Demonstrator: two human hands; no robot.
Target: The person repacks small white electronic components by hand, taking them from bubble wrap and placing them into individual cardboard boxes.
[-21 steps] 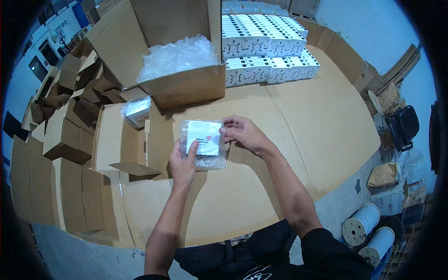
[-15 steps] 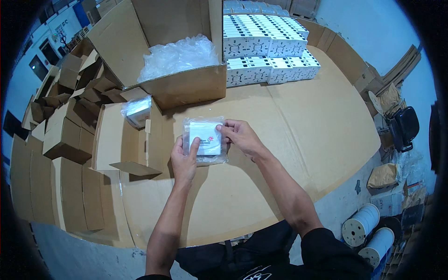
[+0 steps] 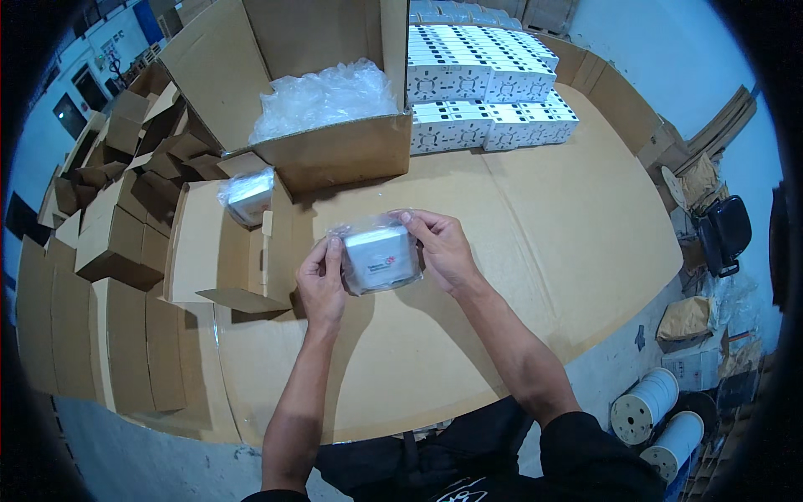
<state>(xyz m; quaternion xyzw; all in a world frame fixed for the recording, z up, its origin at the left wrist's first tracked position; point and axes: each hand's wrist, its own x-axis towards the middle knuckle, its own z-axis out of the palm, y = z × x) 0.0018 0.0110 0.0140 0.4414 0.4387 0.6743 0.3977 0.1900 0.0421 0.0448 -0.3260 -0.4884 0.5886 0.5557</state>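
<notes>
Between my two hands is a white square box in a clear plastic bag (image 3: 381,258), held above the cardboard-covered table. My left hand (image 3: 323,280) pinches the bag's left edge, thumb on top. At the bag's upper right corner, my right hand (image 3: 441,248) grips the plastic between thumb and fingers. To the left stands an open small carton (image 3: 242,289), with several bagged white boxes (image 3: 250,197) at its far end. Behind it, a large open carton (image 3: 335,157) holds a heap of clear plastic bags (image 3: 326,99).
Stacks of white printed boxes (image 3: 489,130) stand at the far middle of the table (image 3: 577,251). Several empty brown cartons (image 3: 125,243) crowd the left side. Cable spools (image 3: 646,406) and a black chair (image 3: 726,234) are on the floor at right.
The bagged box has been lifted and tilted, and turned slightly. Both thumbs have moved from the box's face to the bag's edges.
</notes>
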